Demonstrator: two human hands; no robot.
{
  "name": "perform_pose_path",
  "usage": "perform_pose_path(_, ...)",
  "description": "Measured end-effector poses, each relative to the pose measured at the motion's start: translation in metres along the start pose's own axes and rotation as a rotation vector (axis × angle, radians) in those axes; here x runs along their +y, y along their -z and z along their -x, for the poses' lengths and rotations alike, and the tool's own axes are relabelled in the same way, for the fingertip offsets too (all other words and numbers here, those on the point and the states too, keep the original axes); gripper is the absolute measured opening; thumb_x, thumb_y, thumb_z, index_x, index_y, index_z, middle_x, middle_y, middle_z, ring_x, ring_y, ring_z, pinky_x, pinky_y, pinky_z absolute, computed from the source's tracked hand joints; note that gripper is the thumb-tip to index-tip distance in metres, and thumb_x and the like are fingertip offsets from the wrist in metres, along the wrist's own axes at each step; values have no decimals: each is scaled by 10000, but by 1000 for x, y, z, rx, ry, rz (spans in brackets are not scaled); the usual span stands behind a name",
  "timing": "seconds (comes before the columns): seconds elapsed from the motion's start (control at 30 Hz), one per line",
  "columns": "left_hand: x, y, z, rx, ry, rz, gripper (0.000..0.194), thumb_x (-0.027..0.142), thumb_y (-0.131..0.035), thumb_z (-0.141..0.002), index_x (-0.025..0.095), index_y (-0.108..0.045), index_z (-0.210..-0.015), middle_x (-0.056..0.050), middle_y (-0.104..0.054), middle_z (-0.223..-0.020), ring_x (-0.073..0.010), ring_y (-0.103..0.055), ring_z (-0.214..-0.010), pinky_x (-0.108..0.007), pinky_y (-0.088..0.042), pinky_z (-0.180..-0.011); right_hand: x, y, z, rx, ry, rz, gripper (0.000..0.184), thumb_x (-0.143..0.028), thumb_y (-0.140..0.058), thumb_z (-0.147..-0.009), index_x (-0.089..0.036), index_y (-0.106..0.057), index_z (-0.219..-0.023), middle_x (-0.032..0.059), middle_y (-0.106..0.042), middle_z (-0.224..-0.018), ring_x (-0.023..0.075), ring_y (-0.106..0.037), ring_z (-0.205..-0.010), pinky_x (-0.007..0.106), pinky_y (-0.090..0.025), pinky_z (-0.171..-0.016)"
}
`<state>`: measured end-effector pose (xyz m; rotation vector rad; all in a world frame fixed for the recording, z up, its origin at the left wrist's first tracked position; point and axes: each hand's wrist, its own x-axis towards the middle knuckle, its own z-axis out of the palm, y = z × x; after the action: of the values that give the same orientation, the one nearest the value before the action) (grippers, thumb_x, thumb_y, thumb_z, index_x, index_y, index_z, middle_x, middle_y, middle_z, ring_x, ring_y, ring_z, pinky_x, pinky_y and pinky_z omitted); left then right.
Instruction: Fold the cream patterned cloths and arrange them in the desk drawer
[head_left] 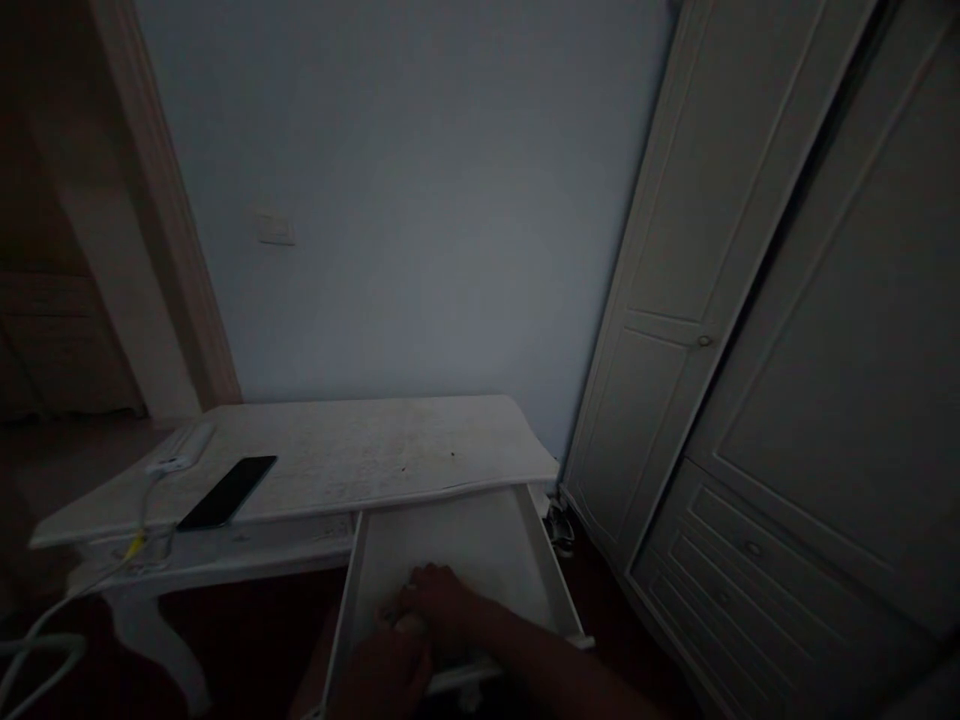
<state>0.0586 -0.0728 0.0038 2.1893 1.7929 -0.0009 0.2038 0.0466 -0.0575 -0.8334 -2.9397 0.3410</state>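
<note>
A white drawer [480,540] is pulled out from a white desk [360,440] with a worn top. Over the drawer's front left part, my two hands are close together. My right hand [439,605] has its fingers curled. Just below it, my left hand [386,665] is closed too, its fingers partly in shadow. Between them shows a small pale thing [409,623], too dark to name. The picture is dim, and the hands hide part of the drawer floor.
On the desk's left lie a black phone [229,492] and a white power strip [182,447] with a cable [82,592] hanging off the edge. A wardrobe [675,300] stands at right. Beside the desk's right end, dark objects [559,528] sit on the floor.
</note>
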Motion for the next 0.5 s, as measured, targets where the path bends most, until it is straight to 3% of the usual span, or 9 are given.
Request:
perform_pose_path(0.2, -1, -2, -1, 27, -45, 44, 360, 256, -426, -1035, 258, -785, -1026, -65, -811, -1081, -223, -743, -1010, -307, -501, -887, -5, 9, -15, -46, 41, 63, 520, -461, -793, -868, -289, -636, -1332, 92, -646, -1244, 314, -624, -1132, 420, -510, -893)
perform_pose_path(0.37, -6, -9, -5, 51, -79, 53, 368, 264, -421, -1027, 247, -782, -957, -71, -804, -1049, -221, -736, -978, -311, -496, -856, -11, 8, -20, 7, 13, 75, 505, -477, -774, -878, -288, -631, -1325, 95, -651, -1237, 313, -638, -1090, 423, -516, -873)
perform_pose_path(0.5, -4, -3, -4, 35, -99, 58, 361, 262, -425, -1025, 246, -783, -984, -79, -800, -1081, -221, -733, -992, -311, -495, -870, -14, 5, -25, 17, 1, 91, 511, -488, -725, -931, -302, -594, -1389, 105, -648, -1280, 326, -636, -1141, 443, -528, -903)
